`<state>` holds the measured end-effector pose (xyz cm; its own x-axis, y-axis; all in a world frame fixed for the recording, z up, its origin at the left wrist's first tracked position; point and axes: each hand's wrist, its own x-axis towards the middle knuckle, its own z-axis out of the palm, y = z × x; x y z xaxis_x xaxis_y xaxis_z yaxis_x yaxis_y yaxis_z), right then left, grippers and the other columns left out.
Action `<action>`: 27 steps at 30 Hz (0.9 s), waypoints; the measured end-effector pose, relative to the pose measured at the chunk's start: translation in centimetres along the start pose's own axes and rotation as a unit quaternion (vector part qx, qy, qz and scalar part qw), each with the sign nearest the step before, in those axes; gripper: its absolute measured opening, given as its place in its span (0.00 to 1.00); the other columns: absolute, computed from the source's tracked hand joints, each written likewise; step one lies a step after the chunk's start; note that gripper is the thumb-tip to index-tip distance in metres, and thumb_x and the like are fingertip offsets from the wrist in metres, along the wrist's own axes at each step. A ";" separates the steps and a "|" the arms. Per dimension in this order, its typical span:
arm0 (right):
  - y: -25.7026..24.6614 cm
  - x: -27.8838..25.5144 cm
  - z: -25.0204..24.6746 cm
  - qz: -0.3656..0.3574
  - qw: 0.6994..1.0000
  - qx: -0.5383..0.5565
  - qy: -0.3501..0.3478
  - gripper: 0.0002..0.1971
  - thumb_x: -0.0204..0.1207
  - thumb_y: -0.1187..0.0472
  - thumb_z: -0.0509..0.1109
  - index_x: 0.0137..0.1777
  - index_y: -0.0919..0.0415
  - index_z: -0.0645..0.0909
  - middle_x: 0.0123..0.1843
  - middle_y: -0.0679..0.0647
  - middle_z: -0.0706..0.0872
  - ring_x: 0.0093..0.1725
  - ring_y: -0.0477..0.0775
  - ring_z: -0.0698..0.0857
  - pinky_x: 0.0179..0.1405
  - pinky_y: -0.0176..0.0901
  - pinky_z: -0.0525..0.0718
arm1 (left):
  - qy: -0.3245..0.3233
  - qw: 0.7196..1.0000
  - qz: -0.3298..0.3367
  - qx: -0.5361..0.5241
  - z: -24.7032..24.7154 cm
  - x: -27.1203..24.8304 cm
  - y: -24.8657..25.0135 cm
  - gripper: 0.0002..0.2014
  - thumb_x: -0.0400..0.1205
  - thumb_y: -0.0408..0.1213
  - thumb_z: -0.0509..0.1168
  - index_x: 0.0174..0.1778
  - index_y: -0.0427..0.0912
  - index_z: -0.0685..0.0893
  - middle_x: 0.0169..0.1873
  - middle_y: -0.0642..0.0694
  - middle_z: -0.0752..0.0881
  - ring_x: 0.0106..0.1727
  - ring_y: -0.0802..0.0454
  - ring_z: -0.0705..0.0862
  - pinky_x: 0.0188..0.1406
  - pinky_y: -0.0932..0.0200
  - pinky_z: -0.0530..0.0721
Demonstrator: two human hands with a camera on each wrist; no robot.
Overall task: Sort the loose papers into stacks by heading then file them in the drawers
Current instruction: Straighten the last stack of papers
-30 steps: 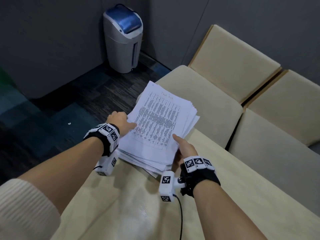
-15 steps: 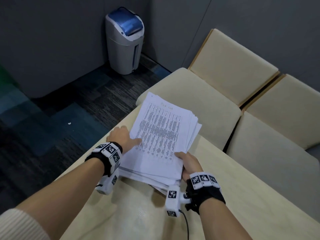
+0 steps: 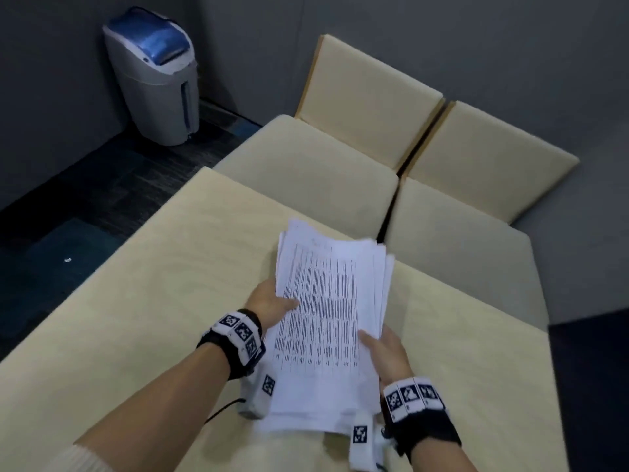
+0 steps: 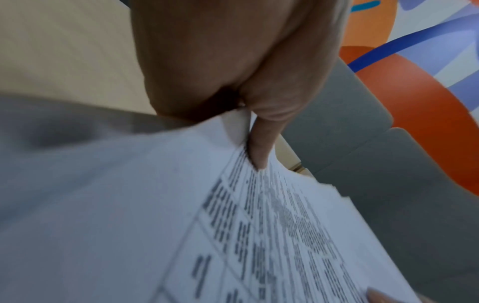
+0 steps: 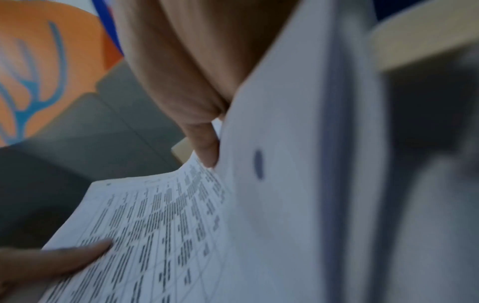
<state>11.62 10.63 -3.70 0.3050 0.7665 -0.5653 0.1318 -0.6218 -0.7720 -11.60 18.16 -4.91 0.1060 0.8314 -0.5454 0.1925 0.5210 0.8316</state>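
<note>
A thick pile of white printed papers (image 3: 326,321), its top sheet a table of small text, is held over the pale wooden table (image 3: 153,301). My left hand (image 3: 272,304) grips the pile's left edge with the thumb on the top sheet. My right hand (image 3: 384,349) grips the right edge, thumb on top, fingers hidden under the sheets. In the left wrist view the thumb presses on the papers (image 4: 259,235). The right wrist view shows the papers (image 5: 168,235) bent up beside the thumb. No drawers are in view.
Two cream padded chairs (image 3: 306,172) (image 3: 459,250) stand against the table's far edge. A grey bin with a blue lid (image 3: 155,76) sits in the corner on dark carpet. Grey walls close the back.
Both hands have carried the pile rightward and toward me, from over the table's left corner to above the tabletop. The pile now points straighter away from me.
</note>
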 end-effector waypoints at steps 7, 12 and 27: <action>-6.3 -5.7 -8.0 -0.173 0.971 0.132 0.099 0.15 0.80 0.72 0.69 0.63 0.60 0.82 0.55 0.52 0.92 0.56 0.53 0.90 0.57 0.48 0.88 | 0.001 0.967 0.173 -0.189 5.8 -6.1 9.6 0.24 0.70 0.33 0.81 0.62 0.43 0.85 0.54 0.45 0.91 0.56 0.45 0.90 0.59 0.43 0.87; -8.8 -8.2 -10.6 -0.219 0.947 0.205 0.113 0.14 0.74 0.67 0.78 0.54 0.54 0.80 0.48 0.43 0.88 0.41 0.32 0.87 0.37 0.23 0.82 | -0.021 0.943 0.274 -0.186 7.6 -10.7 14.2 0.28 0.66 0.36 0.82 0.61 0.33 0.85 0.53 0.41 0.91 0.55 0.45 0.91 0.52 0.50 0.90; -4.9 -6.4 -11.2 -0.214 0.951 0.203 0.097 0.36 0.63 0.66 0.85 0.69 0.61 0.71 0.59 0.51 0.86 0.56 0.41 0.87 0.52 0.35 0.83 | 0.018 0.935 0.280 -0.219 6.9 -10.9 12.3 0.14 0.74 0.28 0.77 0.54 0.28 0.87 0.45 0.41 0.92 0.46 0.46 0.91 0.46 0.53 0.89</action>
<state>19.58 6.93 6.94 0.4787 0.8666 -0.1409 -0.0803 -0.1166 -0.9899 -3.61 14.18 10.52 0.0367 0.9992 -0.0153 -0.3021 0.0257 0.9529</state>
